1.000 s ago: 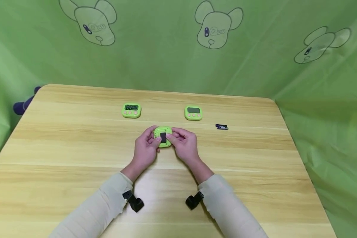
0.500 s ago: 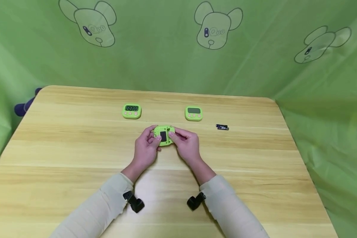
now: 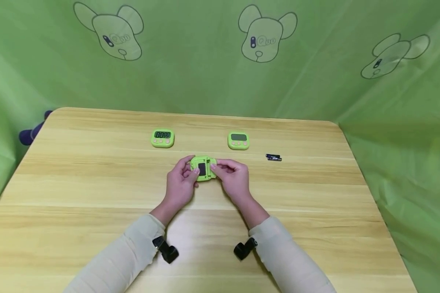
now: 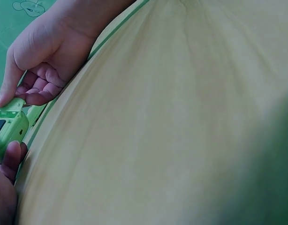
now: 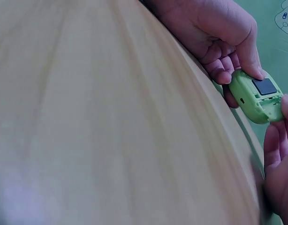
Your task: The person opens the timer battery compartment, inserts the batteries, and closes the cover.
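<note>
Above the table both hands hold a green digital timer point(image 3: 207, 176), its back turned up with a dark square pad on it. My left hand point(image 3: 179, 183) grips the timer's left side, thumb over the back beside the pad. On the other side, my right hand point(image 3: 234, 181) pinches the battery cover point(image 5: 274, 111), thumb on top and fingers underneath. In the right wrist view the cover stands out past the timer's end, and part of the battery compartment point(image 5: 267, 99) shows. The left wrist view catches only the end of the timer point(image 4: 15, 129).
Toward the back of the table point(image 3: 95, 171) lie two more green timers: the left timer point(image 3: 163, 143) displays zeros, the right timer point(image 3: 238, 137) has a blank screen. Two small dark batteries point(image 3: 274, 158) lie to its right. A green curtain point(image 3: 198, 81) hangs behind.
The right hand has shifted right, drawing the battery cover outward from the timer and uncovering part of the compartment. The left hand keeps its grip almost in place.
</note>
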A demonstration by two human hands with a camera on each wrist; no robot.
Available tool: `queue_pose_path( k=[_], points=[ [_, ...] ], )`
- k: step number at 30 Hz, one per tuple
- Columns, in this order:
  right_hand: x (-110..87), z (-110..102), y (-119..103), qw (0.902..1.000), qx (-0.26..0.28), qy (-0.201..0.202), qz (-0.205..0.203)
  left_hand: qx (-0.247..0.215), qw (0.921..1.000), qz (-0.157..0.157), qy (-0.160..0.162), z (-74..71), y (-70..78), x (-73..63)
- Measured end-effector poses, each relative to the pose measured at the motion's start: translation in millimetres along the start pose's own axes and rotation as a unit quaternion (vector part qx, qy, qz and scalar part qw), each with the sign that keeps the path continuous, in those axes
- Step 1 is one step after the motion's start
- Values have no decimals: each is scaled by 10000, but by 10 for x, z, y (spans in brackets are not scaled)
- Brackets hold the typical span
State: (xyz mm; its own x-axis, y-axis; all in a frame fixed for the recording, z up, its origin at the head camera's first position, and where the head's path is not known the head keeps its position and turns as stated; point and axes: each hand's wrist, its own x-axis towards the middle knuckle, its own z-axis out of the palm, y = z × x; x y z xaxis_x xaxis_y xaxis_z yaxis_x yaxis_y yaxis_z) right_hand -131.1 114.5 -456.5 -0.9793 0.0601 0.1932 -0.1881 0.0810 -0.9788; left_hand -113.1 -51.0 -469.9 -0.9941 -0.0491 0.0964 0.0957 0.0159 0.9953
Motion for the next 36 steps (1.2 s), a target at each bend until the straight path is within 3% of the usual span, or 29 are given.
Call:
queue_pose_path(
  k=[6, 11, 15, 19, 26, 33, 36],
  points=[
    [13, -76, 48, 9989, 326, -77, 341, 69, 9998, 180, 29, -4, -23, -7],
    [19, -212, 34, 9970, 51, -128, 761, 108, 9998, 168, 40, 9, -26, -6],
    [33, -354, 19, 9929, -915, -160, 738, 103, 9998, 157, 26, 12, -30, -8],
    [51, -476, 1, 9768, -2076, -180, 491, 95, 9998, 163, 19, 12, -26, -12],
    [74, -582, -6, 9565, -2869, -383, 360, 118, 9999, 126, -6, 14, -7, -2],
    [77, -607, 6, 9535, -2979, -383, 257, 233, 9997, -29, -77, 17, 339, -94],
    [72, -610, 12, 9549, -2940, -343, 219, 204, 9998, -57, -66, 15, 375, -109]
  ],
)
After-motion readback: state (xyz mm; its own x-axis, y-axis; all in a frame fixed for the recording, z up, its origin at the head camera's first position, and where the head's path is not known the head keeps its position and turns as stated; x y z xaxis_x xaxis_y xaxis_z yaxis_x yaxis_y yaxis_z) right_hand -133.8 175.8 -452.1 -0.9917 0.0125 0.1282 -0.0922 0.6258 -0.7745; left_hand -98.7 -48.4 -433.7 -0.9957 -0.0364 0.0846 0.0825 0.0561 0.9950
